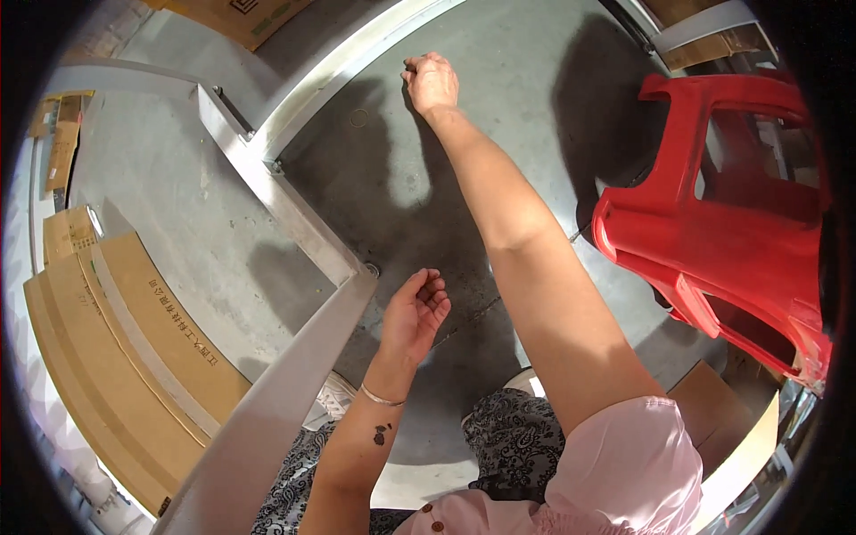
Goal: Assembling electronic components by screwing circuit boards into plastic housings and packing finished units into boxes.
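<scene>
My right hand (432,82) is stretched far forward over the grey floor, back upward, near the white metal beam (308,89). Its fingers are curled under, and what they may hold is hidden. Closer to my body, my left hand (415,314) hangs palm up beside the corner of the metal frame (330,241). Its fingers are loosely bent, the palm shows bare, and it touches nothing. A red plastic shell shaped like a toy car body (664,214), with window openings, is on the right, apart from both hands.
Flattened brown cardboard boxes (134,348) lie at the left, beyond the near frame bar (276,419). Another carton (236,18) sits at the far left. Cardboard (713,401) stands near my right side, below the red shell. Dark shadows cross the concrete floor (499,53).
</scene>
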Available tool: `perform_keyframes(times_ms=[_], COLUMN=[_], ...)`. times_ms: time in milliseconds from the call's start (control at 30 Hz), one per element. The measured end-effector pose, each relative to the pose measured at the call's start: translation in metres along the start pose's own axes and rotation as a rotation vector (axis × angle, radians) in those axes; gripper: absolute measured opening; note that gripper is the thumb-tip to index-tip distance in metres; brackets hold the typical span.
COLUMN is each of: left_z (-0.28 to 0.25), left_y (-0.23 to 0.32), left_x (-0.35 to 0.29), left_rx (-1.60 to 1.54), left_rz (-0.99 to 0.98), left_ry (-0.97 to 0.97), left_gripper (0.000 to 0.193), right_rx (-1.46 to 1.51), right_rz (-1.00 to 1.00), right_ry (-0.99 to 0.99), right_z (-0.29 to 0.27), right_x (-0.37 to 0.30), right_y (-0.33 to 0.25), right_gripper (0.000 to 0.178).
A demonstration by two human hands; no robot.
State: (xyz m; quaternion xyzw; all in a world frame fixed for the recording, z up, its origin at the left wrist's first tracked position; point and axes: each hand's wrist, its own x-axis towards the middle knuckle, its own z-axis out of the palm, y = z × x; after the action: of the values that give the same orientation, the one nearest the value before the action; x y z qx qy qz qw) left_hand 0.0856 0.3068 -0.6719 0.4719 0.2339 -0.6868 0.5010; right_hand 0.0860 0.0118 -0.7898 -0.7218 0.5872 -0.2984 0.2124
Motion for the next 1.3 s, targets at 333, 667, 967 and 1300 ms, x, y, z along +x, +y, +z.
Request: perform_keyframes(times_ms=[333,667,967,1300], left_z=[0.012,0.004,0.012,0.002], left_y=[0.014,0.039,0.015,0.008], left_x=[0.030,0.051,0.030,0.028], left_rx=[-0.110,-0.402,-0.200,-0.217], left_rz=[0.034,0.169,0.034,0.024], left_ry=[-0.103,-0.235,-0.131,-0.091], left_gripper=[0.020,0.022,0.018,0.016], right_rx=[0.051,0.522,-0.070,0.077], right_rz=[-0.109,-0.339,-0.228,-0.230], right_ry=[0.022,-0.653,-0.139,-0.123], right_z=[-0.021,-0.089,-0.012,-0.019], right_x=[0.005,-0.083,-0.050,-0.055], right_y=[-0.005,-0.034,-0.004,0.004], right_gripper=[0.009,0.011,0.010,0.021])
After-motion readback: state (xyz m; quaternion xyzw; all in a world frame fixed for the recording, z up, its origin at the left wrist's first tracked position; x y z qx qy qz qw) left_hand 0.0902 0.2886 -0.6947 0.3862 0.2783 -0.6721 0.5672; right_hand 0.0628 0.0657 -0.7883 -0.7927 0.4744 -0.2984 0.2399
